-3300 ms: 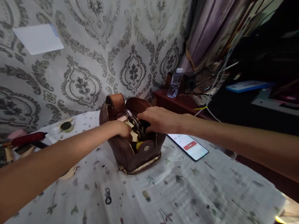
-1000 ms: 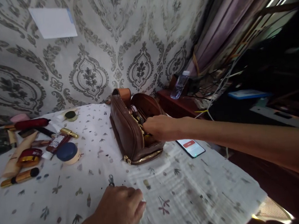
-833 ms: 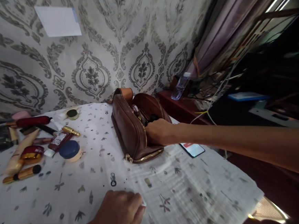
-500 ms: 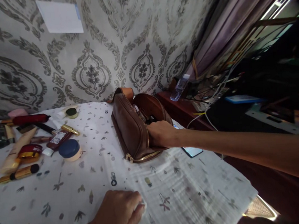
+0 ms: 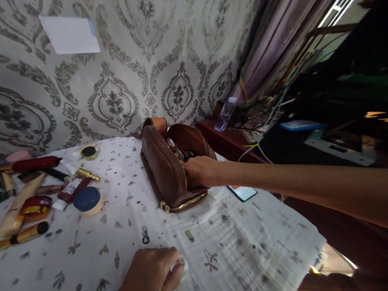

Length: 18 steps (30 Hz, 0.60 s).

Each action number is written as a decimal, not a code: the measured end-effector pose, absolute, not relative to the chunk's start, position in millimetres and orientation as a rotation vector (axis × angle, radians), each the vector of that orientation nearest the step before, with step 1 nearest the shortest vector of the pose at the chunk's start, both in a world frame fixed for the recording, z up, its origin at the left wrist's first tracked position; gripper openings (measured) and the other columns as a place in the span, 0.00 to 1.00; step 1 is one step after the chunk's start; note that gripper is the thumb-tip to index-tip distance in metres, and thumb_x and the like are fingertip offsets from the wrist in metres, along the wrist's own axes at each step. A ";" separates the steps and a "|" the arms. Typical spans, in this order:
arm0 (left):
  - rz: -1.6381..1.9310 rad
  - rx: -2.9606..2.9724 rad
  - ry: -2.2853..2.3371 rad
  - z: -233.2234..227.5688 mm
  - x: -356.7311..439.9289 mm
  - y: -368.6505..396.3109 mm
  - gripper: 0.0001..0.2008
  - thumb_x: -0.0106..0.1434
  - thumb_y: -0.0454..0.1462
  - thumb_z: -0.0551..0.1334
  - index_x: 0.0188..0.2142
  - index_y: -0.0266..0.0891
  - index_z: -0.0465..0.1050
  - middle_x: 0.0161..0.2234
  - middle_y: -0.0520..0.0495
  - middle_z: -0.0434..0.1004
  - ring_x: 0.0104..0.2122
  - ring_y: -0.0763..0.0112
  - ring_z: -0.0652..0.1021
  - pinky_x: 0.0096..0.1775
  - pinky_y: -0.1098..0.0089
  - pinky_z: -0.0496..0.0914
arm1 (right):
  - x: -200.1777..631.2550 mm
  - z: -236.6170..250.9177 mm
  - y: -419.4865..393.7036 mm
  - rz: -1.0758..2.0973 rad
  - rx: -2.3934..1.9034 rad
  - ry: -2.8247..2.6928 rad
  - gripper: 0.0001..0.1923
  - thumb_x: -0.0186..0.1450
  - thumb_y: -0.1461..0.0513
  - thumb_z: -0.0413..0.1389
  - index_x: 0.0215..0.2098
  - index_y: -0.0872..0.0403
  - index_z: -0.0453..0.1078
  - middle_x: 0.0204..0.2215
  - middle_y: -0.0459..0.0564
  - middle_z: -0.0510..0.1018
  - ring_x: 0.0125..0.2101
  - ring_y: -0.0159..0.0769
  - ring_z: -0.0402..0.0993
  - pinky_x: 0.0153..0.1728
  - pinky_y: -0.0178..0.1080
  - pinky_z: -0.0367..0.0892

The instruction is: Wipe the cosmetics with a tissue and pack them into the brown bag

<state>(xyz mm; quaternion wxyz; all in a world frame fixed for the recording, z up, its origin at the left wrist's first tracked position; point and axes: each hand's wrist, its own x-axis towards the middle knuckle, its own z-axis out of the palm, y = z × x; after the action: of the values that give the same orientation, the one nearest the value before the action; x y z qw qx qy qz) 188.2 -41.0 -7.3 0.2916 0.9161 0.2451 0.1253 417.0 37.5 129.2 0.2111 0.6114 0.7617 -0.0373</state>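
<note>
Patterned wallpaper (image 5: 113, 102) rises behind printed cloth (image 5: 101, 251). Mid-frame, the right hand (image 5: 203, 171) seems to be searching inside the brown bag (image 5: 163, 161), fingers hidden, grip unreadable; lower centre, the left hand (image 5: 150, 272) pinches white fabric (image 5: 185, 270). Withdrawing would call for clearing the zip (image 5: 185, 180).

An open brown leather zip bag (image 5: 163, 163) is entered by the right hand (image 5: 201, 172), its fingers hidden; some white fabric (image 5: 184, 269) is pinched by the left hand (image 5: 153, 272).

Left hand (image 5: 152, 276) out of the bag (image 5: 167, 165), white fabric (image 5: 184, 271) apparently in grip
</note>
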 end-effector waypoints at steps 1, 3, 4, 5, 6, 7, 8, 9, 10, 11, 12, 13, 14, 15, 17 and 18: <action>0.335 2.442 0.658 -6.9 188.4 -40.8 0.09 0.66 0.37 0.54 0.31 0.40 0.69 0.25 0.50 0.78 0.26 0.68 0.80 0.28 0.72 0.64 | 416.8 134.6 38.4 -0.133 1.694 2.126 0.25 0.63 0.58 0.58 0.56 0.60 0.67 0.43 0.63 0.80 0.45 0.48 0.79 0.39 0.37 0.70; 0.334 2.437 0.665 -6.1 188.7 -40.3 0.08 0.66 0.37 0.54 0.31 0.40 0.69 0.24 0.51 0.77 0.25 0.69 0.79 0.27 0.72 0.64 | 415.4 144.9 40.5 -0.170 1.696 2.142 0.19 0.65 0.58 0.56 0.52 0.60 0.71 0.42 0.61 0.81 0.45 0.47 0.79 0.37 0.36 0.69; 0.332 2.433 0.669 -5.7 188.8 -40.1 0.08 0.66 0.37 0.54 0.31 0.40 0.69 0.24 0.51 0.77 0.25 0.69 0.79 0.27 0.73 0.63 | 414.4 148.7 41.6 -0.163 1.704 2.154 0.16 0.66 0.60 0.54 0.49 0.59 0.74 0.41 0.61 0.81 0.44 0.46 0.79 0.35 0.35 0.68; 0.330 2.428 0.672 -5.4 189.0 -40.0 0.08 0.66 0.37 0.54 0.31 0.40 0.69 0.24 0.51 0.77 0.25 0.69 0.79 0.27 0.73 0.63 | 413.5 151.1 42.6 -0.140 1.712 2.173 0.14 0.66 0.62 0.53 0.46 0.59 0.75 0.39 0.60 0.82 0.44 0.46 0.79 0.34 0.34 0.67; 0.328 2.426 0.675 -5.1 189.1 -39.9 0.08 0.66 0.37 0.54 0.31 0.40 0.69 0.24 0.51 0.77 0.26 0.68 0.79 0.27 0.73 0.64 | 412.9 151.9 43.5 -0.109 1.707 2.204 0.14 0.65 0.65 0.52 0.44 0.59 0.76 0.39 0.60 0.82 0.44 0.45 0.79 0.33 0.34 0.66; 0.325 2.424 0.679 -4.7 189.2 -39.8 0.08 0.66 0.37 0.54 0.31 0.40 0.69 0.24 0.51 0.77 0.26 0.68 0.80 0.28 0.73 0.64 | 412.8 151.3 44.4 -0.083 1.686 2.237 0.14 0.64 0.67 0.51 0.44 0.60 0.77 0.39 0.61 0.82 0.44 0.45 0.79 0.33 0.33 0.65; 0.325 2.422 0.683 -4.4 189.4 -39.7 0.08 0.66 0.37 0.55 0.31 0.40 0.69 0.25 0.50 0.78 0.26 0.68 0.80 0.28 0.72 0.64 | 413.3 149.7 45.1 -0.078 1.646 2.266 0.14 0.63 0.69 0.52 0.43 0.61 0.77 0.39 0.62 0.82 0.44 0.44 0.79 0.33 0.33 0.65; 0.323 2.421 0.683 -4.0 189.4 -39.7 0.08 0.65 0.37 0.55 0.31 0.40 0.69 0.25 0.50 0.78 0.26 0.68 0.80 0.28 0.72 0.64 | 414.2 147.5 45.6 -0.092 1.588 2.293 0.14 0.61 0.70 0.53 0.42 0.62 0.77 0.39 0.62 0.82 0.44 0.44 0.79 0.34 0.33 0.65; 0.318 2.419 0.684 -3.7 189.5 -39.7 0.08 0.65 0.37 0.55 0.30 0.40 0.68 0.25 0.50 0.78 0.26 0.68 0.80 0.28 0.73 0.64 | 415.4 145.3 46.0 -0.118 1.521 2.318 0.14 0.60 0.71 0.53 0.41 0.63 0.77 0.39 0.63 0.81 0.43 0.44 0.79 0.34 0.33 0.65; 0.313 2.417 0.685 -3.5 189.5 -39.6 0.08 0.65 0.37 0.55 0.30 0.40 0.68 0.24 0.51 0.77 0.26 0.69 0.79 0.28 0.73 0.64 | 416.8 143.5 46.0 -0.149 1.458 2.336 0.13 0.60 0.71 0.54 0.41 0.64 0.77 0.39 0.63 0.81 0.42 0.43 0.79 0.34 0.33 0.64; 0.314 2.416 0.683 -3.3 189.4 -39.6 0.08 0.65 0.37 0.55 0.30 0.40 0.68 0.24 0.51 0.77 0.25 0.69 0.79 0.27 0.73 0.64 | 418.2 142.4 45.8 -0.179 1.411 2.348 0.13 0.59 0.71 0.54 0.40 0.64 0.78 0.38 0.63 0.82 0.41 0.42 0.79 0.34 0.33 0.64; 0.321 2.416 0.679 -3.4 189.3 -39.6 0.08 0.65 0.37 0.55 0.30 0.40 0.68 0.24 0.51 0.77 0.25 0.70 0.79 0.27 0.73 0.64 | 419.4 142.1 45.3 -0.208 1.377 2.362 0.13 0.59 0.71 0.53 0.40 0.64 0.78 0.37 0.62 0.82 0.40 0.41 0.79 0.33 0.33 0.64; 0.337 2.417 0.675 -3.6 189.1 -39.5 0.08 0.65 0.37 0.55 0.30 0.40 0.69 0.23 0.51 0.77 0.25 0.70 0.78 0.27 0.73 0.64 | 420.4 142.5 44.4 -0.234 1.355 2.374 0.14 0.59 0.72 0.53 0.40 0.63 0.78 0.37 0.61 0.82 0.39 0.40 0.79 0.33 0.33 0.64; 0.354 2.415 0.670 -4.0 189.0 -39.4 0.08 0.65 0.37 0.55 0.30 0.40 0.69 0.24 0.51 0.77 0.25 0.70 0.78 0.27 0.73 0.64 | 421.2 143.2 43.0 -0.250 1.354 2.375 0.14 0.59 0.72 0.53 0.40 0.63 0.78 0.36 0.60 0.82 0.38 0.40 0.79 0.32 0.32 0.64; 0.384 2.405 0.662 -5.1 188.8 -39.2 0.07 0.65 0.37 0.55 0.31 0.41 0.70 0.24 0.52 0.77 0.25 0.70 0.78 0.28 0.73 0.65 | 422.5 144.8 39.2 -0.225 1.414 2.356 0.14 0.60 0.72 0.52 0.39 0.62 0.78 0.36 0.60 0.82 0.38 0.40 0.80 0.32 0.32 0.64; 0.387 2.401 0.661 -5.8 188.8 -39.0 0.07 0.65 0.37 0.55 0.32 0.41 0.70 0.24 0.52 0.77 0.25 0.70 0.78 0.28 0.73 0.65 | 422.9 145.3 36.8 -0.178 1.471 2.340 0.13 0.61 0.71 0.52 0.39 0.61 0.78 0.37 0.61 0.82 0.39 0.41 0.80 0.33 0.33 0.65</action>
<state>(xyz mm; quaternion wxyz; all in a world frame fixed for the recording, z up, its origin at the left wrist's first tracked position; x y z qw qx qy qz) 188.8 -39.0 -5.8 0.3059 0.9070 0.2498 0.1464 422.9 36.8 145.3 0.1851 0.5220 0.8302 -0.0633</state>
